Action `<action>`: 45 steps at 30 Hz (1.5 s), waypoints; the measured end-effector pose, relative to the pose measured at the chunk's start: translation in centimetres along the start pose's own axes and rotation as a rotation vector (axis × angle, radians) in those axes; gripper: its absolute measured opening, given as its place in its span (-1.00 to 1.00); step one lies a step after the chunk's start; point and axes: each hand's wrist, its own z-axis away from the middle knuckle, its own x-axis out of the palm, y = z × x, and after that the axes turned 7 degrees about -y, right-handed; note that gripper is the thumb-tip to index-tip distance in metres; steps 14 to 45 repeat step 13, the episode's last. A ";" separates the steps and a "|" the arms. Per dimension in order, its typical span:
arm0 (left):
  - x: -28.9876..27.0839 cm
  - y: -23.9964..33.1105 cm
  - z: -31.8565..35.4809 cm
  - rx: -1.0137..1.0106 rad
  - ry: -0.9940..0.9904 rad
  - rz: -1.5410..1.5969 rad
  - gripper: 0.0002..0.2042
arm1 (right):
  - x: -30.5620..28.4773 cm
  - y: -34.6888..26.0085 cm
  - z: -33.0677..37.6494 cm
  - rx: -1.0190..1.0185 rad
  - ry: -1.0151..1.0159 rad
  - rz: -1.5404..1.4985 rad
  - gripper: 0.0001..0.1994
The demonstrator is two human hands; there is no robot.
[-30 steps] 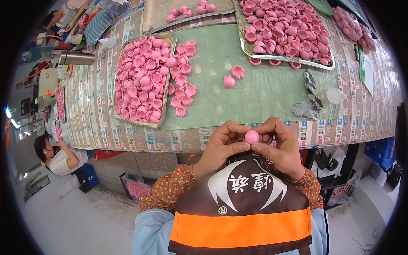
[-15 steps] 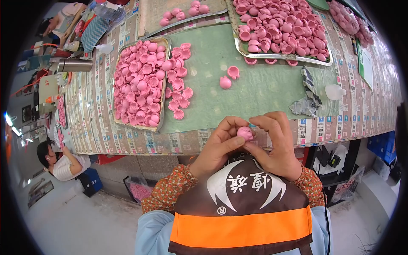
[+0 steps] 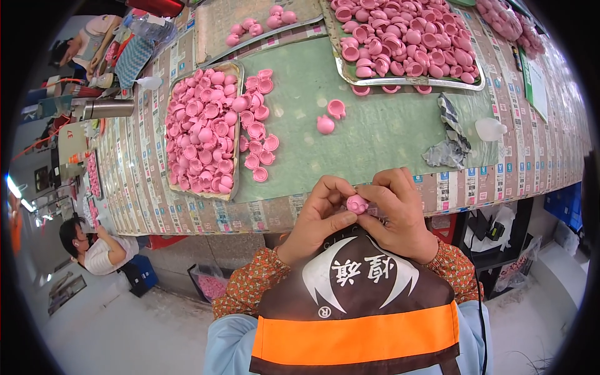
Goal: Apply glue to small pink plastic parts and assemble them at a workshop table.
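Note:
Close above the table's front edge, my left hand (image 3: 322, 219) and my right hand (image 3: 400, 215) pinch a small pink rounded plastic piece (image 3: 357, 204) between them. The piece has a moulded relief facing up, and fingertips hide part of its sides. Both thumbs press at its near side, with the index fingers curled around the far side. On the green mat (image 3: 294, 150) beyond my hands lie a pink domed half (image 3: 325, 124) and a hollow pink half (image 3: 336, 109), apart from each other.
Pink half shells heap in the left tray (image 3: 235, 169) and the far right tray (image 3: 419, 82); more lie loose beside the left one. Another tray (image 3: 215, 28) holds several rounded pieces. Grey crumpled sheeting (image 3: 447, 154) and a small white bottle (image 3: 490, 129) sit right. A person (image 3: 103, 253) works at left.
My right fingers have closed in on the pink piece, which is now turned with its relief upward. The view has shifted slightly; the trays and loose pieces stay in place.

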 end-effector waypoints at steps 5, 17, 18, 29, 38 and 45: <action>-0.1 -0.2 0.0 -0.011 -0.009 -0.051 -0.70 | -0.1 -0.1 -0.2 -0.023 0.015 -0.017 -0.67; -0.4 -0.6 0.1 0.001 -0.049 -0.088 -0.71 | 0.1 0.4 0.3 -0.123 0.029 -0.018 -0.66; -0.4 -0.6 0.1 0.001 -0.049 -0.088 -0.71 | 0.1 0.4 0.3 -0.123 0.029 -0.018 -0.66; -0.4 -0.6 0.1 0.001 -0.049 -0.088 -0.71 | 0.1 0.4 0.3 -0.123 0.029 -0.018 -0.66; -0.4 -0.6 0.1 0.001 -0.049 -0.088 -0.71 | 0.1 0.4 0.3 -0.123 0.029 -0.018 -0.66; -0.4 -0.6 0.1 0.001 -0.049 -0.088 -0.71 | 0.1 0.4 0.3 -0.123 0.029 -0.018 -0.66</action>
